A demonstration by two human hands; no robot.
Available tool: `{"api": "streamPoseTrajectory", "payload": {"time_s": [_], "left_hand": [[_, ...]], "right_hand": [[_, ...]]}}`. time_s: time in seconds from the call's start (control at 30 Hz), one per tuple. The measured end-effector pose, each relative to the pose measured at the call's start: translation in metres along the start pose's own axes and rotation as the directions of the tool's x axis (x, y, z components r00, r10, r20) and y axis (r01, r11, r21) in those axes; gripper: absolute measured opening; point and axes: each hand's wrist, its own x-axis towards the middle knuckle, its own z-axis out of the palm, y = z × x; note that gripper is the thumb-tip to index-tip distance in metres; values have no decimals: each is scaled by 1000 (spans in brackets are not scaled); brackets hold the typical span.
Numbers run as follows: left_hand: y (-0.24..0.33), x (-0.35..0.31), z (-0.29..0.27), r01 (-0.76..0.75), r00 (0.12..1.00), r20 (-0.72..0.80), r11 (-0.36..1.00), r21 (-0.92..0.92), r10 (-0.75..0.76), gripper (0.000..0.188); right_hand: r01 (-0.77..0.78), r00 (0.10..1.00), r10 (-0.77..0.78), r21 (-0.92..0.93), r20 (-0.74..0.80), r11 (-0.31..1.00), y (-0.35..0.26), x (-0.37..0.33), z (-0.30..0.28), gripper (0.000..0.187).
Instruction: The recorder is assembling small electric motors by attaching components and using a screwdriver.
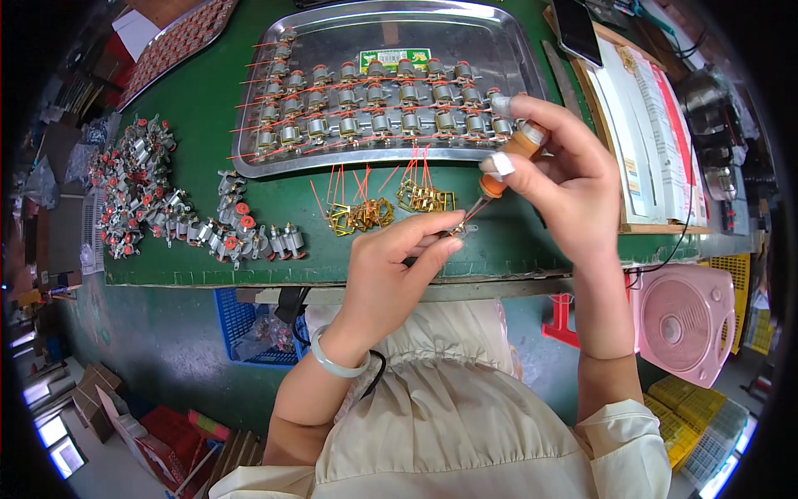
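Observation:
My right hand [573,179] is closed around the orange handle of a screwdriver [504,166], with white wrapping on the thumb and a grey covering on a fingertip. The shaft slants down to a small metal part [459,229] pinched in my left hand [386,270] at the table's front edge. Fingers hide most of that part. Just beyond my left hand lie two clusters of brass-coloured brackets with thin red wires [362,216], [426,198]. A heap of small grey cylindrical components with red discs [137,187] spreads to the left.
Behind the brackets, a metal tray [374,156] holds rows of cylindrical components with red wires. Another filled tray [179,46] lies far left. At right are a phone [575,32] and papers in a wooden frame [640,141]. Below stand a pink fan [682,320] and blue crate [241,328].

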Motion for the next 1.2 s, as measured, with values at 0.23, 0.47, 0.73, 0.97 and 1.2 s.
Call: {"api": "streamPoseTrajectory", "payload": {"time_s": [0.23, 0.47, 0.73, 0.97, 1.2], "left_hand": [[-2, -1, -1, 11, 1000, -26, 1000, -15, -11, 24], [-4, 0, 2, -32, 999, -24, 999, -11, 32, 23], [-4, 0, 2, -45, 999, -32, 999, -24, 44, 24], [-4, 0, 1, -33, 999, -19, 999, -3, 32, 23], [3, 0, -1, 42, 999, 31, 999, -9, -41, 26]], "right_hand": [[-9, 998, 10, -32, 60, 999, -15, 2, -2, 38], [-36, 998, 49, 339, -31, 940, -8, 2, 6, 33], [0, 999, -9, 207, 42, 978, -15, 1, 0, 42], [15, 998, -11, -86, 58, 996, -10, 3, 1, 49], [-18, 993, 20, -15, 118, 1000, -16, 2, -5, 44]]}}
